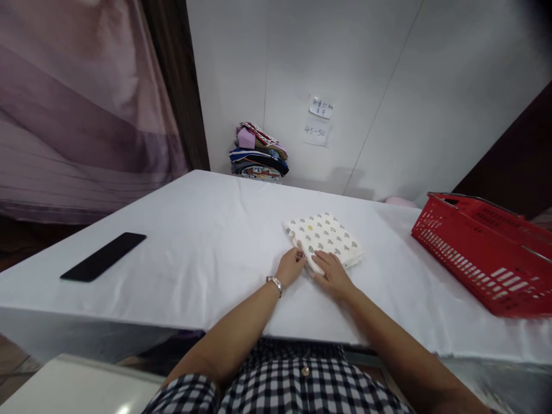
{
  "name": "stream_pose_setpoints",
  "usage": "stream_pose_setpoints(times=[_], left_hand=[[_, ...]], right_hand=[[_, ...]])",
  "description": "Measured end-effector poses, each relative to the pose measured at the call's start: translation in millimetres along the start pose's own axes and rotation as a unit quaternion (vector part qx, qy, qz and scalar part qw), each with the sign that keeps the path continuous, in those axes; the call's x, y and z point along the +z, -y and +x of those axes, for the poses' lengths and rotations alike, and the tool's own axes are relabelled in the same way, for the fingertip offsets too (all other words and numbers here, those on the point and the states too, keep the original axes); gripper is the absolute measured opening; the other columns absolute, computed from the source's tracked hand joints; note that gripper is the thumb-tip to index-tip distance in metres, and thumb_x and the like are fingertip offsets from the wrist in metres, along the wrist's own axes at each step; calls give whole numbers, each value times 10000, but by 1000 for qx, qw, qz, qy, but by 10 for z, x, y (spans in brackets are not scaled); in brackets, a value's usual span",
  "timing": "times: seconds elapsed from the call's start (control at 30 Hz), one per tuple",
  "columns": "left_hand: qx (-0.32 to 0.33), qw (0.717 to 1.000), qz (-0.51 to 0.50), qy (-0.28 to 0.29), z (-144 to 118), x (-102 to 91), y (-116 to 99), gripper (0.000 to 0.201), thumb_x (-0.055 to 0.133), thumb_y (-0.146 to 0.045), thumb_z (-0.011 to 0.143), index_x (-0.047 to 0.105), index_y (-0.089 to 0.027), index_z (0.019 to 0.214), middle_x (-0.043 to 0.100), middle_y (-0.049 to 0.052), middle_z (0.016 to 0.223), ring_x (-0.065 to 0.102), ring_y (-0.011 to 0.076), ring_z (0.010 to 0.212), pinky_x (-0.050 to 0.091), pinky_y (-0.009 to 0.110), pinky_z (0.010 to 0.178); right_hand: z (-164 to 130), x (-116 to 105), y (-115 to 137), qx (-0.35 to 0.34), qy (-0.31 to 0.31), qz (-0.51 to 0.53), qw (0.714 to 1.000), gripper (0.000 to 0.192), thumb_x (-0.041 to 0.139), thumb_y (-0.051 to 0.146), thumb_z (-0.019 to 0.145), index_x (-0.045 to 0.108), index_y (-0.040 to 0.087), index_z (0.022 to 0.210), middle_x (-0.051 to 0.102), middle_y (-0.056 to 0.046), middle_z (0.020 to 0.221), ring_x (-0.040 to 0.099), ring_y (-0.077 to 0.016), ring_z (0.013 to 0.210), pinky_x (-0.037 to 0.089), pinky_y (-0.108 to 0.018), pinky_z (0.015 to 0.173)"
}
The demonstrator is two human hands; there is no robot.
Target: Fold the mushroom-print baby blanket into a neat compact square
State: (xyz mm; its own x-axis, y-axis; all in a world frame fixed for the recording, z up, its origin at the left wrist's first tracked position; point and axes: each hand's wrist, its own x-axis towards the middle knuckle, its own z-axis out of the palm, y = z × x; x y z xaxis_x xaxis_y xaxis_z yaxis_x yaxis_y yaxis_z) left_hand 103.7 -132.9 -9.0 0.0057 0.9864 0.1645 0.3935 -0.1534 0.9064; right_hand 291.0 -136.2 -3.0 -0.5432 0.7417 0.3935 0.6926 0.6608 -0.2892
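A folded cream cloth (325,233) with small grey, yellow and green prints lies flat in the middle of the white-covered table. My left hand (292,265), with a silver bracelet on its wrist, has its fingers curled together at the cloth's near left corner, pinching the edge there. My right hand (333,275) rests on the cloth's near edge, fingers spread out and pressing lightly on top. What lies under the right palm is hidden.
A red plastic basket (478,253) stands at the table's right. A black flat rectangle (106,256) lies on the left of the white table (194,230). Stacked folded clothes (259,152) sit behind the far edge, by a wall with paper notes (317,131). A pinkish curtain (81,103) hangs left.
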Motion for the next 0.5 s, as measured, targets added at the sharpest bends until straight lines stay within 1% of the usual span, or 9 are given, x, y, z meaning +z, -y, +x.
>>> stream_pose_setpoints(times=[0.1,0.27,0.37,0.5], left_hand=[[3,1000,13,-2,-16,-15,-4,106,542,-208,774,606,-193,856,670,23,876,614,141,760,481,284,753],[14,999,47,-7,-42,-23,-19,125,521,-216,786,603,-192,878,660,25,913,596,136,741,469,283,746],[30,996,79,2,-64,-20,-48,118,516,-230,786,606,-190,852,651,27,882,577,143,734,453,282,732],[53,990,127,36,-96,-17,-95,99,515,-236,770,601,-197,739,623,12,749,544,153,698,421,279,690]], right_hand=[[-118,-4,40,-15,22,-37,999,550,517,412,848,447,210,1354,428,-111,1406,351,-274,1310,217,-495,1083],[-171,-11,-46,-7,21,-52,998,566,509,379,860,392,216,1390,426,-100,1409,340,-268,1317,199,-498,1088],[-162,1,-66,-12,18,-39,999,570,513,393,864,393,207,1389,428,-107,1407,345,-270,1313,216,-494,1085],[-163,-32,-117,-19,12,20,1000,576,522,395,863,391,196,1388,443,-111,1394,358,-264,1304,250,-490,1080]])
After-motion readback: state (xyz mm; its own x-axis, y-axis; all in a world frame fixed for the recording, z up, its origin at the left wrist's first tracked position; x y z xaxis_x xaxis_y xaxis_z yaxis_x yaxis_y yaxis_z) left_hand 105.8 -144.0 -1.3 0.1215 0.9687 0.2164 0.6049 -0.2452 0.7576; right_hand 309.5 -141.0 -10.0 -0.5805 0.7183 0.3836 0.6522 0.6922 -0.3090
